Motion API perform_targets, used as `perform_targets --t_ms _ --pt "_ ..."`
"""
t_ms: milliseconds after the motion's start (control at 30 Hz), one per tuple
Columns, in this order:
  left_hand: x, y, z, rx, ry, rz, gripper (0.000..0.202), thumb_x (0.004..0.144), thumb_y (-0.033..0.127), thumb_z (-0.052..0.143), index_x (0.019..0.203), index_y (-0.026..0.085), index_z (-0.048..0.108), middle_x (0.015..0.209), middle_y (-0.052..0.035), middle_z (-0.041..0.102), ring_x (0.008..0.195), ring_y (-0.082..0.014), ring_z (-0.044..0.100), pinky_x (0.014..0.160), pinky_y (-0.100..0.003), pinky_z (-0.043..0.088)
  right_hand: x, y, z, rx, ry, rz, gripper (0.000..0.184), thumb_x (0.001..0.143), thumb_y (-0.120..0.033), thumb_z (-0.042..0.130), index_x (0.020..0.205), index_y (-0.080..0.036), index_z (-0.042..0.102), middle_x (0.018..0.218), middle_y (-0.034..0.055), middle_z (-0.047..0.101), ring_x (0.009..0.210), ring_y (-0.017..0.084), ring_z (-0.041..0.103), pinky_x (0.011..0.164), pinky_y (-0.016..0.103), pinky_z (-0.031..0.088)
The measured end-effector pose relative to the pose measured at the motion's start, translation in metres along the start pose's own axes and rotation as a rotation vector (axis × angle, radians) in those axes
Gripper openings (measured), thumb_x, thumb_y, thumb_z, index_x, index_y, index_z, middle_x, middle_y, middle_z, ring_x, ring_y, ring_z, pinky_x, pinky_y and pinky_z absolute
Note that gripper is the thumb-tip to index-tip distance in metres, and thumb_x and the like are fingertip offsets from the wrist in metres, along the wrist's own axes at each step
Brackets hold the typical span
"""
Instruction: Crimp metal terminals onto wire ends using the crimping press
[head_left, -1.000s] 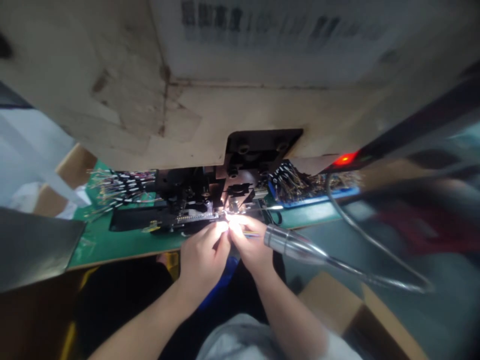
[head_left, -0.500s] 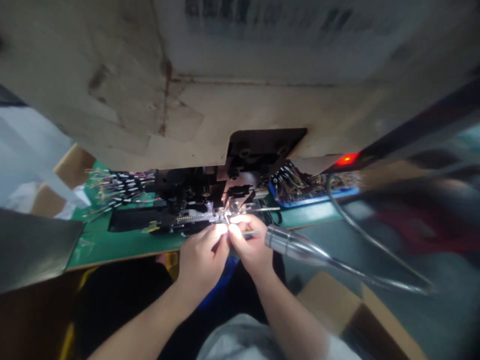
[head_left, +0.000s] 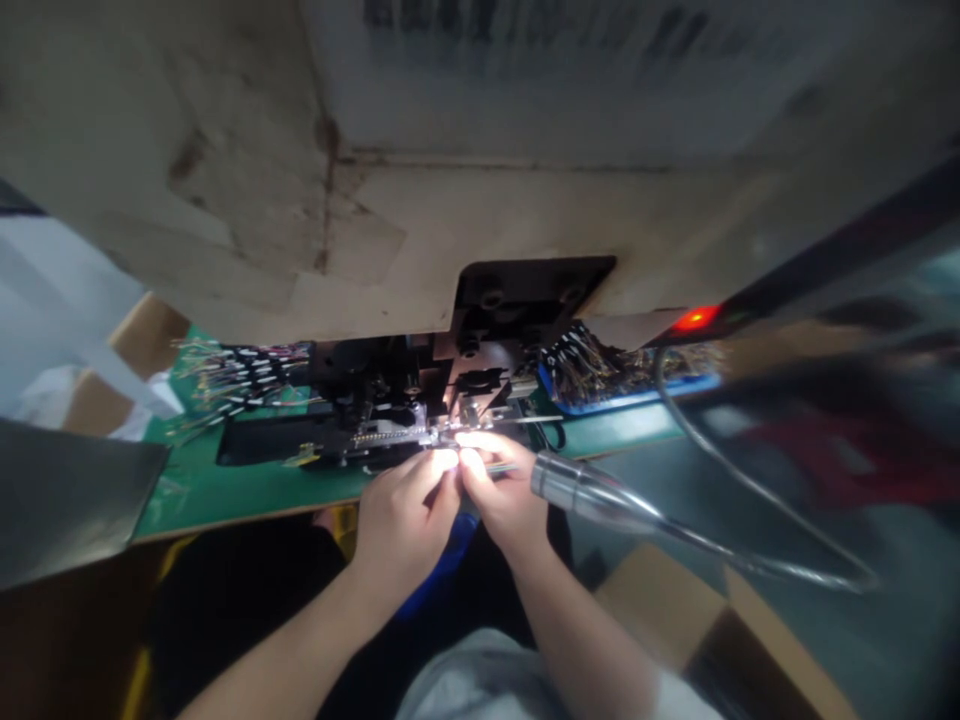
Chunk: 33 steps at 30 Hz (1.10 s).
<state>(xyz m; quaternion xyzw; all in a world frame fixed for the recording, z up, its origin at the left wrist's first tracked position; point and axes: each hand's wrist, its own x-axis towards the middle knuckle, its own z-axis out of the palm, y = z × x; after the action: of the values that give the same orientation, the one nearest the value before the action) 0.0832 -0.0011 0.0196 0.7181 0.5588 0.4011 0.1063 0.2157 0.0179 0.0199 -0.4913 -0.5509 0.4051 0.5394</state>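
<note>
My left hand and my right hand meet at the front of a black crimping or press machine. Their fingertips pinch something thin and bright, too small and glare-lit to make out fully. A thin coloured wire runs out past my right hand. Just beyond my fingertips lies a long, narrow metal connector strip in a black fixture. Both hands almost touch the strip's right end, and the fingers hide part of what they hold.
A silver gooseneck lamp sits right of my hands on a green work mat. Wire bundles lie at left, more fill a blue tray, and a cardboard panel hangs overhead. A red light glows at right.
My fingertips have shifted slightly, with the right hand's fingers now flatter along the strip's end. The glare at the fingertips has lessened, and the view has tilted a little.
</note>
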Motion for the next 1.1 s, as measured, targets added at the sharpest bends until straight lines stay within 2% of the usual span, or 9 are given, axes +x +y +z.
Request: perform_targets --t_ms 100,300,833,900,967,1033,1100 --pt "-0.0001 0.0003 -0.0009 0.0 -0.007 -0.003 0.016 0.089 0.02 0.055 0.094 0.022 0.07 0.095 -0.0039 0.075 0.082 -0.0182 0.072 0.075 -0.026 0.055 0.0009 -0.0017 -0.0002 -0.028 0.001 -0.006 0.017 0.082 -0.023 0.067 0.098 -0.022 0.074 0.083 0.0015 0.075 0.073 0.018 0.071 0.074 0.031 0.061" --pt "0.0011 0.0007 -0.0019 0.0 0.002 0.018 0.015 0.089 0.019 0.055 0.093 0.021 0.069 0.093 -0.0042 0.075 0.081 -0.0182 0.071 0.074 -0.026 0.054 0.0003 -0.0037 0.0025 -0.009 0.035 0.017 0.017 0.081 -0.026 0.068 0.096 -0.022 0.074 0.085 0.003 0.076 0.075 0.019 0.072 0.075 0.033 0.061" --pt "0.0001 -0.0007 -0.0014 0.02 0.007 0.002 0.016 0.089 0.021 0.055 0.094 0.02 0.07 0.092 -0.0048 0.076 0.08 -0.0188 0.072 0.073 -0.027 0.055 0.0005 -0.0035 0.0037 0.004 0.0 0.017 0.015 0.083 -0.027 0.066 0.096 -0.021 0.071 0.082 0.002 0.073 0.072 0.018 0.07 0.07 0.031 0.059" --pt "0.0008 -0.0004 -0.0022 0.017 -0.009 -0.011 0.017 0.09 0.021 0.054 0.095 0.02 0.07 0.092 -0.005 0.076 0.08 -0.0191 0.072 0.073 -0.027 0.056 -0.0014 -0.0017 0.0034 0.009 0.013 0.017 0.013 0.083 -0.027 0.066 0.094 -0.021 0.068 0.07 -0.0005 0.068 0.06 0.015 0.065 0.061 0.029 0.057" --pt "0.0017 0.0001 -0.0033 0.014 -0.026 -0.017 0.018 0.09 0.022 0.052 0.096 0.02 0.07 0.093 -0.0053 0.076 0.081 -0.0195 0.072 0.073 -0.028 0.056 -0.0034 0.0 0.0035 0.0 0.044 0.002 0.01 0.081 -0.026 0.067 0.089 -0.021 0.064 0.058 -0.0051 0.057 0.048 0.012 0.055 0.051 0.026 0.051" --pt "0.0025 0.0005 -0.0045 0.011 -0.052 -0.02 0.02 0.09 0.021 0.051 0.096 0.021 0.07 0.093 -0.0052 0.075 0.081 -0.0198 0.072 0.072 -0.028 0.056 -0.0047 0.0009 0.0035 -0.029 0.051 -0.021 0.012 0.079 -0.025 0.068 0.087 -0.021 0.061 0.052 -0.0084 0.046 0.043 0.01 0.046 0.047 0.025 0.046" --pt "0.0029 0.0007 -0.0053 0.006 -0.091 -0.023 0.02 0.09 0.021 0.051 0.095 0.021 0.07 0.091 -0.0046 0.075 0.08 -0.02 0.071 0.07 -0.028 0.056 -0.005 0.0002 0.0034 -0.049 0.025 -0.036 0.014 0.078 -0.026 0.068 0.09 -0.021 0.062 0.051 -0.0091 0.042 0.043 0.01 0.042 0.047 0.025 0.044"
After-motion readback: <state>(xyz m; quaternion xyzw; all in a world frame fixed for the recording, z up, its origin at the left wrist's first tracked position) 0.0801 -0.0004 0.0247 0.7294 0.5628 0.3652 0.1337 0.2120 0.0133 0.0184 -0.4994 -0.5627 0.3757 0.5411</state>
